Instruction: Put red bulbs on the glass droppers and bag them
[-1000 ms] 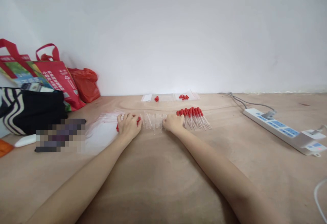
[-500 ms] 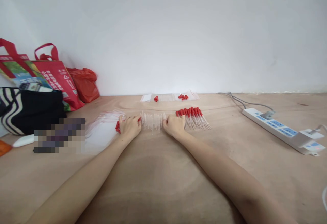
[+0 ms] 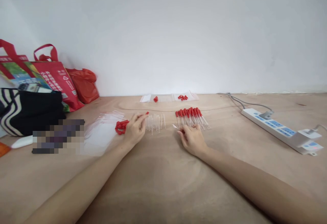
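Note:
My left hand (image 3: 136, 128) is closed, with a small red rubber bulb (image 3: 147, 113) pinched at its fingertips. Beside it lies a pile of red bulbs (image 3: 121, 127). A row of thin clear tubes (image 3: 154, 123) rests on the table just right of that hand. My right hand (image 3: 192, 138) is closed on a thin clear tube (image 3: 174, 126), whose end sticks out to the left of its fingers. Just beyond this hand lie several droppers (image 3: 190, 113), clear tubes with red bulbs on their tops, side by side.
Clear plastic zip bags (image 3: 99, 133) lie on the left. More bags with red bulbs (image 3: 182, 97) lie by the wall. A white power strip (image 3: 276, 128) with grey cables is at the right. Shopping bags (image 3: 60, 80) and a black striped cloth item (image 3: 38, 109) stand at the far left.
My right hand has moved right and nearer, from the clear tubes to before the finished-looking droppers, taking one tube along. My left hand has lifted slightly, showing the red bulb in its fingertips.

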Tool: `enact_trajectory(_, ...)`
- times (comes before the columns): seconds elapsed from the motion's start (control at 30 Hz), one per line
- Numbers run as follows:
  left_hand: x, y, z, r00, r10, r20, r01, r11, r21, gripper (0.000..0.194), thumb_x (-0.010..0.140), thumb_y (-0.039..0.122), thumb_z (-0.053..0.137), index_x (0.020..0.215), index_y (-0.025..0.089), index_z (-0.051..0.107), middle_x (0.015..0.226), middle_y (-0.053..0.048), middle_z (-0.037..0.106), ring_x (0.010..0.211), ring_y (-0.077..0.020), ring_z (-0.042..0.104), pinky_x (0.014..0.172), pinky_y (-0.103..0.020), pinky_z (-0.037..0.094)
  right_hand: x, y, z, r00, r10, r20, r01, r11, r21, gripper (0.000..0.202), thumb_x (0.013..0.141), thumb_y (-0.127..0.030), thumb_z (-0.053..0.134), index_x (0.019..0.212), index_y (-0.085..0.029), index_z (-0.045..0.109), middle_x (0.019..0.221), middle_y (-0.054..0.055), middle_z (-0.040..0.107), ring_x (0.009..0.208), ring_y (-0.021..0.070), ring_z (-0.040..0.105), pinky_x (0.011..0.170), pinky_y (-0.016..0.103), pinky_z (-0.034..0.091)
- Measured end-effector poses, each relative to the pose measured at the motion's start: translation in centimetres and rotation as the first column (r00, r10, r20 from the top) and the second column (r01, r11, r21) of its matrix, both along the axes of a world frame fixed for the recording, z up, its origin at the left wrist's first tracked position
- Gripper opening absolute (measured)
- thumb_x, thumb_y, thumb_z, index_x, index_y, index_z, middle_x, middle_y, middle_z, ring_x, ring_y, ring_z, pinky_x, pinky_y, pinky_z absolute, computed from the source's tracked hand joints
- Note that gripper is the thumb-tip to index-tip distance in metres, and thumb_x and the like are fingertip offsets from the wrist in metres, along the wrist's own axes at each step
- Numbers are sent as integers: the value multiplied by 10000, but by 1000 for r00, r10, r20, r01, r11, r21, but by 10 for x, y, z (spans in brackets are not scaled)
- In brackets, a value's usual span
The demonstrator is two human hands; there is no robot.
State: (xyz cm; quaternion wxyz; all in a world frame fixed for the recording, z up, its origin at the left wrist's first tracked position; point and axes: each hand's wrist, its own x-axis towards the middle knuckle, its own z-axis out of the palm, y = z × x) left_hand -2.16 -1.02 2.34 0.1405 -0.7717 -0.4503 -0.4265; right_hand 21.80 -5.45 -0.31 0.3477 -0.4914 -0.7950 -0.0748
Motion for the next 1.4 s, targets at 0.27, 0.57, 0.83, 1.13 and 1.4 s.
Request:
enact_trajectory(0.27,48,-39,-9,936,-339,95,350,876,-332,65,793,195,495,745,181,536,737,-6,577,678,-121,558,636,-229,450,25,-7,2,998,56,-21,-57,996,-69,121,839,-200,381,826,-173,498,734,9,634,680,134,553,731,295,221)
enact_trajectory(0.57,44,-35,-13,958,-281,52,272,846,-458,239,828,272,484,1057,205,488,914,-29,638,838,-178,586,761,-314,438,15,-10,6,989,138,45,-135,988,-69,112,817,-177,401,804,-171,511,744,12,619,673,123,533,745,301,230)
enact_trajectory(0.83,47,-37,-9,928,-371,-2,339,848,-407,196,862,250,432,962,203,593,895,-19,655,845,-170,587,781,-310,415,13,-10,7,977,210,41,-207,977,-59,108,822,-185,404,806,-163,509,755,7,623,665,116,527,761,305,226)
enact_trajectory(1.13,52,-43,-6,902,-420,101,415,777,-474,176,859,227,408,866,184,578,851,-24,635,799,-151,574,748,-273,433,15,-7,5,954,277,111,-271,960,-72,159,847,-189,377,836,-178,535,764,13,599,700,117,516,747,290,232)
enact_trajectory(1.4,50,-42,-8,878,-470,88,438,716,-543,187,855,214,402,847,182,586,787,-16,615,754,-145,559,721,-261,417,22,0,5,926,338,167,-329,941,-81,198,837,-168,376,815,-193,572,745,12,585,683,116,498,748,299,226)
